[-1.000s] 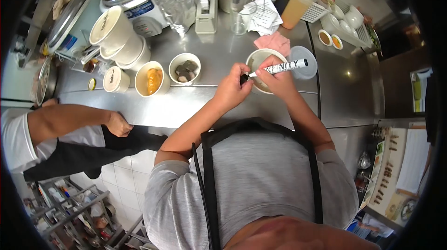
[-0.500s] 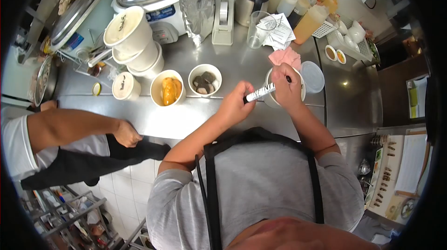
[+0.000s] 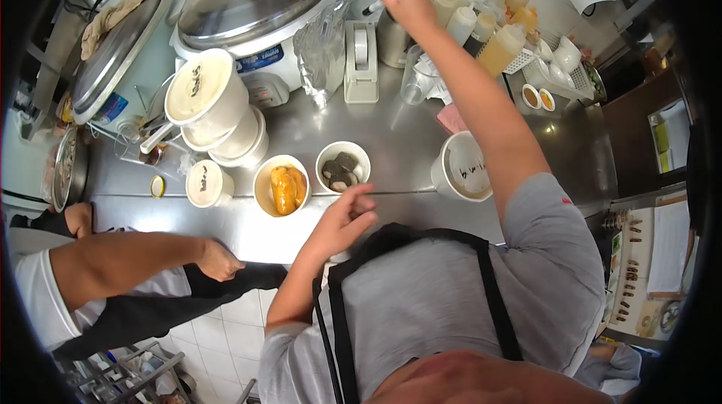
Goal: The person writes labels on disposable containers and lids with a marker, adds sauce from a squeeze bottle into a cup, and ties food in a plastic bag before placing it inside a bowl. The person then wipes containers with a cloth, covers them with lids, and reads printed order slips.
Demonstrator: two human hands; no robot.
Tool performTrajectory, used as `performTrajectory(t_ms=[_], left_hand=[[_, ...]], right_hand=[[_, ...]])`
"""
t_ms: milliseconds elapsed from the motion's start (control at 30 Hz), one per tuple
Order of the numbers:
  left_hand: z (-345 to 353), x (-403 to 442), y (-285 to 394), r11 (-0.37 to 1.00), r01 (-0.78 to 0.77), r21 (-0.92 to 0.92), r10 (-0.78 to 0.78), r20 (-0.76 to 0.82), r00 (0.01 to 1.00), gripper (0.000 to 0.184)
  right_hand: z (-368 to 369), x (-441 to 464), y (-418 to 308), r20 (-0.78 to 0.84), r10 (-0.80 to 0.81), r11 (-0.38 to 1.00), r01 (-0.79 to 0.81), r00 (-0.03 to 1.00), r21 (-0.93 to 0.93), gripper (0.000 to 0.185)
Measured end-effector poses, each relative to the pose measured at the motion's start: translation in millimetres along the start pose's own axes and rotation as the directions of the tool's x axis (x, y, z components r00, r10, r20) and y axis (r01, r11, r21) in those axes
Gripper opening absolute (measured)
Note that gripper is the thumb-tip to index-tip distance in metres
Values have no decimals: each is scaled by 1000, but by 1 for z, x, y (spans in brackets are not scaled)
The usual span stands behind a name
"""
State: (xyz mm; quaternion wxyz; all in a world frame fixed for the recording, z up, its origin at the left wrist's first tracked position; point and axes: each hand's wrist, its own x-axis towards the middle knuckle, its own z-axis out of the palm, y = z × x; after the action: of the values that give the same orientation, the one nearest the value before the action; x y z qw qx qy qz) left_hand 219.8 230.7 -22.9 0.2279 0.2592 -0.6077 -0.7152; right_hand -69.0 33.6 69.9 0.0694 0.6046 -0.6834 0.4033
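My right hand [image 3: 412, 9] is stretched out over the back of the counter, closed round a dark-tipped marker [image 3: 371, 8] above the thermos jug [image 3: 393, 42]. Nothing is in my left hand [image 3: 342, 222], which hovers near the front edge with its fingers apart. Just beyond it stands an open paper bowl [image 3: 362, 150] with dark and pale pieces inside. Left of that is another open bowl [image 3: 259, 192] containing a glossy yellow-orange food [image 3: 287, 190]. Under my right forearm sits a white tub [image 3: 457, 167] with handwriting on its lid.
Stacked lidded tubs [image 3: 197, 96] and a smaller lidded cup [image 3: 208, 184] stand at left. Behind are a large cooker [image 3: 256, 6], a foil roll [image 3: 320, 51], a tape dispenser [image 3: 362, 66] and squeeze bottles [image 3: 460, 24]. A co-worker's hand [image 3: 218, 260] is at the left front.
My right hand has carried the marker from above the tub to the back of the counter. My left hand has come off the marker and opened, moving left and toward me.
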Motion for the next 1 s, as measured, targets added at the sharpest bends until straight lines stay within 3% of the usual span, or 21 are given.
performTrajectory(t_ms=[67, 133, 233, 333, 400, 467, 533, 633, 733, 800, 867, 933, 1000], left_hand=[[-20, -14, -9, 999, -50, -12, 48, -149, 988, 39], [-31, -25, -14, 1000, -29, 7, 30, -317, 948, 34], [-33, -33, -15, 999, -44, 5, 42, -393, 919, 31], [-19, -29, -12, 994, 78, -73, -103, -452, 886, 32], [-12, -21, -26, 987, 130, 89, -70, -490, 869, 39], [-3, -12, -33, 946, 206, 251, -45, -526, 849, 43], [5, -4, -36, 903, 237, 359, -6, -539, 842, 46], [12, 7, -42, 856, 271, 440, 18, -550, 835, 45], [17, 15, -66, 875, 209, 437, 145, -648, 748, 45], [23, 20, -76, 899, 122, 420, 228, -688, 689, 55], [35, 26, -75, 915, 181, 360, 178, -765, 620, 68], [44, 32, -84, 956, 122, 268, 157, -814, 559, 75], [49, 34, -88, 962, 43, 269, 211, -837, 505, 77]], right_hand=[[21, 12, 1, 103, 66, 992, -54, 992, -113, 33], [45, 15, 16, 203, 73, 994, -55, 976, -93, 38], [37, 16, 12, 222, 118, 990, -97, 968, -106, 45], [-15, 21, 20, 101, 162, 983, -170, 982, 69, 46], [-35, 20, 64, -260, 141, 979, -96, 955, 180, 48], [-56, 8, 110, -454, 203, 973, -128, 868, 191, 53], [-48, -6, 155, -391, 370, 929, -335, 843, 157, 63], [-25, -16, 200, -155, 549, 836, -545, 821, 73, 80], [5, -21, 208, -261, 464, 879, -477, 846, 16, 91], [18, -11, 222, -195, 517, 855, -510, 833, 89, 97], [28, -9, 234, -162, 503, 864, -494, 849, 94, 100], [36, -5, 253, -200, 411, 910, -414, 890, 25, 95], [27, 0, 254, -118, 441, 897, -442, 890, 22, 81]])
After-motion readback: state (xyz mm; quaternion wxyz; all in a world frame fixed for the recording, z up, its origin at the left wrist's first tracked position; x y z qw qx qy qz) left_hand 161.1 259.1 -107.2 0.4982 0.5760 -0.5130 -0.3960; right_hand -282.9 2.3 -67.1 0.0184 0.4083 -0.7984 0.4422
